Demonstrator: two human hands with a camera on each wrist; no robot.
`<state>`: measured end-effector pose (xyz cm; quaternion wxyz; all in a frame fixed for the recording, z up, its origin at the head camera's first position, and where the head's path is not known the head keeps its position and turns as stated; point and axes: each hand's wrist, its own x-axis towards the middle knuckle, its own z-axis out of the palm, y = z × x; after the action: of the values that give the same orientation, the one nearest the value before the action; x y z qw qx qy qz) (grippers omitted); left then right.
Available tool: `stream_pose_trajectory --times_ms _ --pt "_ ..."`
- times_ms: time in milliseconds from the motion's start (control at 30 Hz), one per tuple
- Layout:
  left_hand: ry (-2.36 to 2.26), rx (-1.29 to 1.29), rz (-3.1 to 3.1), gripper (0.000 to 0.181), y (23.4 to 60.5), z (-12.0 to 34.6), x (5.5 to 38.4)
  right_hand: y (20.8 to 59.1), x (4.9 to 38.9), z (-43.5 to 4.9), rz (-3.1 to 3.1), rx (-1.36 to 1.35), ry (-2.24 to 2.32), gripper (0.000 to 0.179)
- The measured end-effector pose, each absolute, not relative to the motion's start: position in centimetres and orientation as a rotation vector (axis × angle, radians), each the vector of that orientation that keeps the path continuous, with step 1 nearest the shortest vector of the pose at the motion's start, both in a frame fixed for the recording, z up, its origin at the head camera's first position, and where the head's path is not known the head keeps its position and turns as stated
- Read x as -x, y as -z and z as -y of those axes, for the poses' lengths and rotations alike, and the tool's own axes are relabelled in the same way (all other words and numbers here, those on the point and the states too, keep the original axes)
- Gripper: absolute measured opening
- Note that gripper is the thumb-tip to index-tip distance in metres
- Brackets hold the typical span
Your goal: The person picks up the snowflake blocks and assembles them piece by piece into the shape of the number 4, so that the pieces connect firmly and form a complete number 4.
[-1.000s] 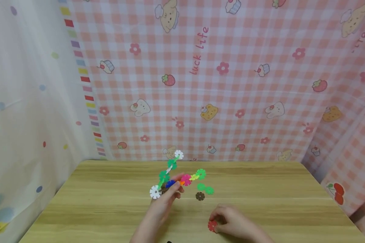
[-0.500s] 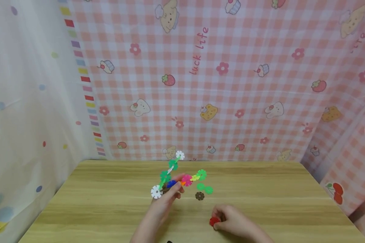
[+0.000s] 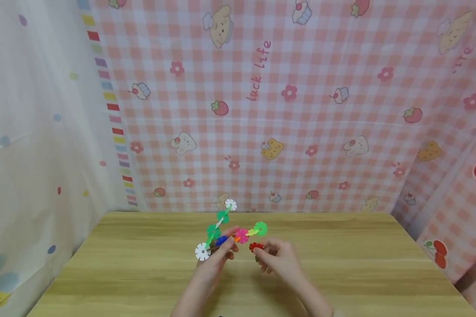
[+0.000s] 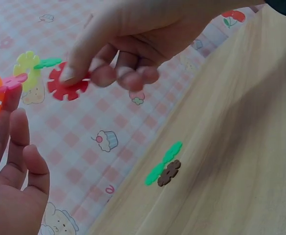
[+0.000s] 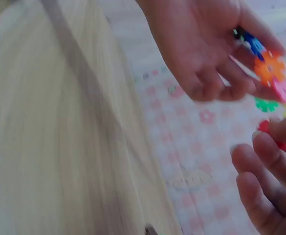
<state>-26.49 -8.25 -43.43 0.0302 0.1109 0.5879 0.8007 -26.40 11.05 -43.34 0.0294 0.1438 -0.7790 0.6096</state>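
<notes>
- Low in the centre of the head view, the left hand [image 3: 217, 259] pinches a chain of coloured discs [image 3: 221, 241], raised off the worktop [image 3: 143, 264].
- Just to its right, the right hand [image 3: 279, 259] pinches a red disc [image 3: 256, 247], apart from the chain.
- Right of bottom centre in the left wrist view, a brown disc [image 4: 169, 173] lies beside green discs [image 4: 173, 152].

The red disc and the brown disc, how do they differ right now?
The red disc is bright red; the brown disc is dark brown. The red disc is pinched in the air by the right hand, while the brown disc lies on the table. Both have notched rims.
</notes>
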Motion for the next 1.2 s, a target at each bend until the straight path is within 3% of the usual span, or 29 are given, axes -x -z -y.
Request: stream_pose_trajectory --times_ms 300,1200 --pt "-2.454 -0.285 -1.913 0.047 43.5 8.3 26.7 43.9 26.2 -8.0 2.210 -0.286 -1.963 0.009" --pt "-2.354 -0.349 -2.032 0.041 43.8 7.8 26.4 44.5 25.5 -6.8 2.099 -0.370 -1.727 0.008"
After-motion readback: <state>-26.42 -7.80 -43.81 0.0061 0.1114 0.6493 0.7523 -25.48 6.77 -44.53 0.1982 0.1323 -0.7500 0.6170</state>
